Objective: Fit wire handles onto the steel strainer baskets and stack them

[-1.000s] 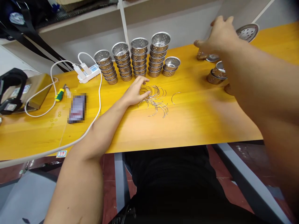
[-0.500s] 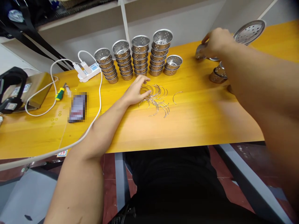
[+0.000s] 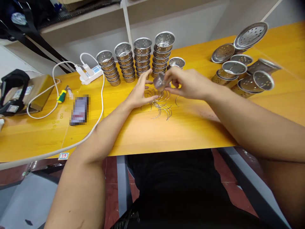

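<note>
My right hand (image 3: 182, 82) is closed on a small metal cup (image 3: 159, 81), blurred by motion and tilted, with its fingers at the cup's right side. Facing it from the left is my left hand (image 3: 141, 90), fingers and thumb spread apart, with no clear grip on the cup. Beneath both hands lies a pile of thin curved wires (image 3: 162, 106) on the table. Behind them stand several stacks of perforated metal cups (image 3: 143, 57), upright and nested. A shorter stack (image 3: 177, 62) at their right end is partly covered by my right hand.
Loose perforated cups (image 3: 256, 82) lie tipped on the right of the yellow table (image 3: 152, 136), near a large perforated disc (image 3: 251, 35). To the left are a phone (image 3: 79, 109), a green-yellow screwdriver (image 3: 62, 96), a power strip (image 3: 91, 74) and a white cable (image 3: 102, 95).
My right hand has come from the far right cups to the middle, carrying a small metal cup to my left hand. The left hand has stayed nearly in place above the wires.
</note>
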Demonstrator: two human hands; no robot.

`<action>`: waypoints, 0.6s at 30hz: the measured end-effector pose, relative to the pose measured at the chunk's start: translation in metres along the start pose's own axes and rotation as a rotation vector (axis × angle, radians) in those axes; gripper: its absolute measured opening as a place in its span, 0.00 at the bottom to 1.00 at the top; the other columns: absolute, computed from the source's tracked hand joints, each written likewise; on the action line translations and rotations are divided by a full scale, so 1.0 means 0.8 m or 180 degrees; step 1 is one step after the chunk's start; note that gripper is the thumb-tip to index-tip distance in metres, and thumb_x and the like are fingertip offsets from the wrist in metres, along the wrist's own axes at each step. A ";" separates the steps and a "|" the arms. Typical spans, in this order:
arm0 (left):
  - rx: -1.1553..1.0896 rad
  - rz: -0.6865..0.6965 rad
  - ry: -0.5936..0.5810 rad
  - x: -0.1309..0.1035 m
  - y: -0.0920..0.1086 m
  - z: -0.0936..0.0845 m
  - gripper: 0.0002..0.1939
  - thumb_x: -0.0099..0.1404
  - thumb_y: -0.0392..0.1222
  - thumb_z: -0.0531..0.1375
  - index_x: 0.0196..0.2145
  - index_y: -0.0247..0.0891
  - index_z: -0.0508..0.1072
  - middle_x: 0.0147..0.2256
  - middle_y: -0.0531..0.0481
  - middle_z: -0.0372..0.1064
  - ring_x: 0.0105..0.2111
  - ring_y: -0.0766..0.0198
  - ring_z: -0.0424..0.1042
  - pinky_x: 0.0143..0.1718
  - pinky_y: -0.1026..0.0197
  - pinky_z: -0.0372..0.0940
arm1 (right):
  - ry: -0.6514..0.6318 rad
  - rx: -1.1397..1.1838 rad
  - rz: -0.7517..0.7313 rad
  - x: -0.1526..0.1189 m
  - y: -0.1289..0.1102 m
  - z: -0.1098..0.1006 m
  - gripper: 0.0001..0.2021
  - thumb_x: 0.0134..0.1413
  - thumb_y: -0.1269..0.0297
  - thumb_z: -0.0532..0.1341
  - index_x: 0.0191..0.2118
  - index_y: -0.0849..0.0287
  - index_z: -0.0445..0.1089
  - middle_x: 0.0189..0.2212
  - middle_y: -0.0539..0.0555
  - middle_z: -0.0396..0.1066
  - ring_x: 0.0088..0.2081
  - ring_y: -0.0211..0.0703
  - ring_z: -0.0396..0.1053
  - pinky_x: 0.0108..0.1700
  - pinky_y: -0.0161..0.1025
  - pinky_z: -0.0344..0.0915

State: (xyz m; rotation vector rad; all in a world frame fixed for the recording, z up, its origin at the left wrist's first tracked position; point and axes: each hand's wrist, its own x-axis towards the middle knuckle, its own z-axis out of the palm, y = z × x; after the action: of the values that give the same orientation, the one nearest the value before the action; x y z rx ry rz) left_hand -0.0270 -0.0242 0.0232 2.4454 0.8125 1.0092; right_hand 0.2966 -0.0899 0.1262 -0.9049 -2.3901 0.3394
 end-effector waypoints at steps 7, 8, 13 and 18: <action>-0.0113 -0.0027 -0.0184 -0.002 0.011 -0.002 0.61 0.74 0.70 0.81 0.88 0.48 0.56 0.83 0.32 0.71 0.83 0.28 0.77 0.88 0.27 0.74 | 0.0113 0.0201 -0.0487 0.003 -0.004 0.056 0.19 0.83 0.47 0.70 0.67 0.52 0.82 0.59 0.64 0.85 0.52 0.62 0.83 0.57 0.56 0.82; -0.0077 0.0027 -0.0111 -0.001 0.009 -0.002 0.62 0.74 0.70 0.81 0.89 0.49 0.54 0.84 0.33 0.68 0.84 0.28 0.75 0.89 0.27 0.73 | 0.0204 0.0257 -0.0435 0.003 -0.001 0.058 0.22 0.83 0.46 0.70 0.70 0.52 0.83 0.61 0.65 0.83 0.53 0.63 0.82 0.60 0.59 0.83; 0.0127 0.0217 -0.0007 0.003 -0.001 0.002 0.63 0.74 0.67 0.80 0.89 0.52 0.48 0.86 0.32 0.62 0.87 0.27 0.70 0.90 0.23 0.69 | 0.0149 0.0184 -0.0288 0.002 0.008 0.066 0.22 0.87 0.44 0.67 0.67 0.53 0.89 0.61 0.66 0.75 0.61 0.67 0.79 0.71 0.70 0.82; 0.0054 0.0316 -0.0104 0.003 0.006 0.003 0.61 0.75 0.66 0.78 0.89 0.50 0.49 0.84 0.30 0.64 0.85 0.29 0.73 0.89 0.24 0.71 | 0.0216 0.0171 -0.0014 0.002 0.004 0.071 0.23 0.87 0.46 0.68 0.72 0.52 0.87 0.59 0.65 0.73 0.59 0.68 0.79 0.72 0.71 0.81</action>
State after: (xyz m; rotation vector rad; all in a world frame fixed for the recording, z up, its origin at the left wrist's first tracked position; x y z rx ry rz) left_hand -0.0221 -0.0266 0.0257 2.5318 0.6981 0.9983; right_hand 0.2645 -0.0886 0.0790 -0.8729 -2.3099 0.3636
